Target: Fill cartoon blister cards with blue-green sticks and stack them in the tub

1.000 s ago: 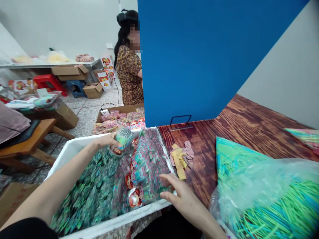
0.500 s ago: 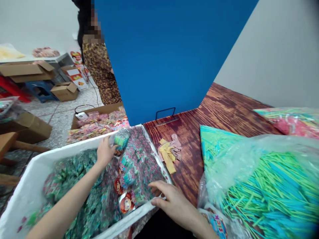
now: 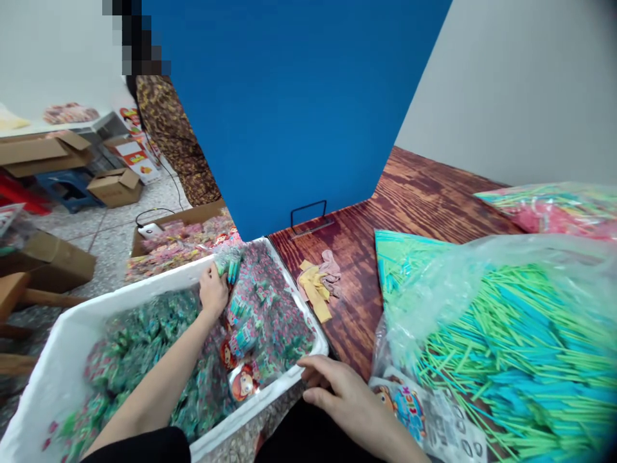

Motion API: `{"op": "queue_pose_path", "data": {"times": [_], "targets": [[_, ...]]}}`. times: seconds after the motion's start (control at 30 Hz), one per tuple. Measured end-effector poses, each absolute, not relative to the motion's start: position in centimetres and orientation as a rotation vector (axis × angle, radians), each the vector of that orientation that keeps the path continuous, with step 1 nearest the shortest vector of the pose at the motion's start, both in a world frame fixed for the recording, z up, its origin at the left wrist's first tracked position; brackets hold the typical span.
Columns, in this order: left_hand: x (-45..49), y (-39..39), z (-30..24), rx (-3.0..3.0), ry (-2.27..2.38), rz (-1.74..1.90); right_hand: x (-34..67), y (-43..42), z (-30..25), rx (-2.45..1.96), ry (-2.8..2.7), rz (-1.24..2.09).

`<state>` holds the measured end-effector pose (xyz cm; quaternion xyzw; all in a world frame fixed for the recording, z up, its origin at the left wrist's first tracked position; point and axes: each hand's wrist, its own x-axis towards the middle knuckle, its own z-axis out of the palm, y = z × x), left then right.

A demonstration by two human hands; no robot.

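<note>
My left hand (image 3: 213,290) reaches to the far side of a white foam box (image 3: 43,386). Its fingers are closed on a clear plastic packet (image 3: 233,265) with green and teal sticks in it. More such printed packets (image 3: 241,341) lie in layers under and in front of that hand, some bearing a red-haired cartoon figure (image 3: 245,382). On the left, the box holds a heap of crumpled green-tinted packets (image 3: 144,328). My right hand (image 3: 344,395) hovers by the near right corner of the box. Its fingers are bent but apart, and it holds nothing.
A blue panel (image 3: 299,116) stands upright on the wood-patterned table (image 3: 351,321), beside a wire stand (image 3: 309,218). Yellow and pink cloths (image 3: 318,286) lie near the box. Rightward is an open bag of green-blue sticks (image 3: 520,334). A person (image 3: 168,135) stands behind cartons.
My left hand has shifted a little with the packet, which has turned so its sticks' ends show. My right hand has moved slightly right and down. The whole view has also shifted.
</note>
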<state>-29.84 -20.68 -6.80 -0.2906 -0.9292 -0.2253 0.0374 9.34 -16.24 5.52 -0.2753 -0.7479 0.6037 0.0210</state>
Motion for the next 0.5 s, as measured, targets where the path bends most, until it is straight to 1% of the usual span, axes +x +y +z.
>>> {"op": "queue_pose_path", "data": {"times": [0.33,0.5], "targets": [[-29.7,-22.3,-6.3,-1.124,-2.833,-0.734,11.5,-16.6,5.1,-0.903,-2.175,1.903],[-29.3,-20.4,-6.5,-0.889,-2.830,-0.682,11.9,-16.7,4.8,-0.925,-2.176,1.909]]}}
